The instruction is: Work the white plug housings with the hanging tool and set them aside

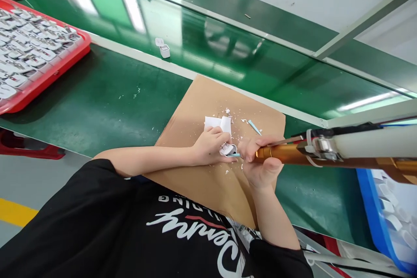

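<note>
My left hand (213, 145) is closed around a small white hinged case (228, 150) above a cardboard sheet. The case's opening faces right. My right hand (260, 163) grips a gold-coloured pen-shaped air tool (286, 154), its body running off to the right. A light blue tip (233, 155) reaches from the right hand's side to the mouth of the case; whether it touches the inside is hidden. Beside the left fingers lies a folded piece of white paper (213, 121). A loose light blue stick (254, 127) and white shavings (227, 111) are scattered on the cardboard (182, 130).
At the left, a red tray (73, 63) carries many white parts with metal pieces. Another white case (164, 51) stands with its lid up by the bench's back rail. A blue bin (368, 208) of white parts is at the right. A thick white hose (374, 141) crosses above the bench.
</note>
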`<state>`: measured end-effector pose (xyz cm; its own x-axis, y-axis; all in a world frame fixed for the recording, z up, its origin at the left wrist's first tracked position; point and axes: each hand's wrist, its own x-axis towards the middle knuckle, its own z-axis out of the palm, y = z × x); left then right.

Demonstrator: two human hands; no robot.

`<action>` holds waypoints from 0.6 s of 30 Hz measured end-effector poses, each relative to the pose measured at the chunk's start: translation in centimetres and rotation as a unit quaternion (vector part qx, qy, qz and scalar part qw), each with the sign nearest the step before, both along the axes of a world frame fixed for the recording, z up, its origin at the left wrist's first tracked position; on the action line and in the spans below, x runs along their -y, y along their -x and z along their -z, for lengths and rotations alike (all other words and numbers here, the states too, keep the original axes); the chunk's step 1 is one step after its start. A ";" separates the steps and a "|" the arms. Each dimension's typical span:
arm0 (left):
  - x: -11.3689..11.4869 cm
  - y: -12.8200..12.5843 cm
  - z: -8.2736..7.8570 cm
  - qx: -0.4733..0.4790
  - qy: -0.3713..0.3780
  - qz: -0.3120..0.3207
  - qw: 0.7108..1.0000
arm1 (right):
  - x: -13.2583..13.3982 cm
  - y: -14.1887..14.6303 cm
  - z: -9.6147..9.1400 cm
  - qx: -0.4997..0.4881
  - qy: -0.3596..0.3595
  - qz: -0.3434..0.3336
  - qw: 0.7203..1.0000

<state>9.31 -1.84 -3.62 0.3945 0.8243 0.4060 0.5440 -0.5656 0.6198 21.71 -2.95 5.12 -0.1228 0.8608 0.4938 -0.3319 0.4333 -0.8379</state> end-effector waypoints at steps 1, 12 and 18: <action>0.0 -0.1 -0.1 0.002 0.006 -0.002 1.000 | 0.0 0.0 0.0 0.003 0.003 0.001 1.000; 0.1 -0.2 -0.3 0.033 0.046 -0.004 0.998 | 0.1 -0.5 0.2 0.020 0.025 0.022 0.999; 0.1 -0.2 -0.3 0.037 0.037 -0.006 0.999 | 0.1 -0.3 -0.3 0.023 0.022 0.006 0.999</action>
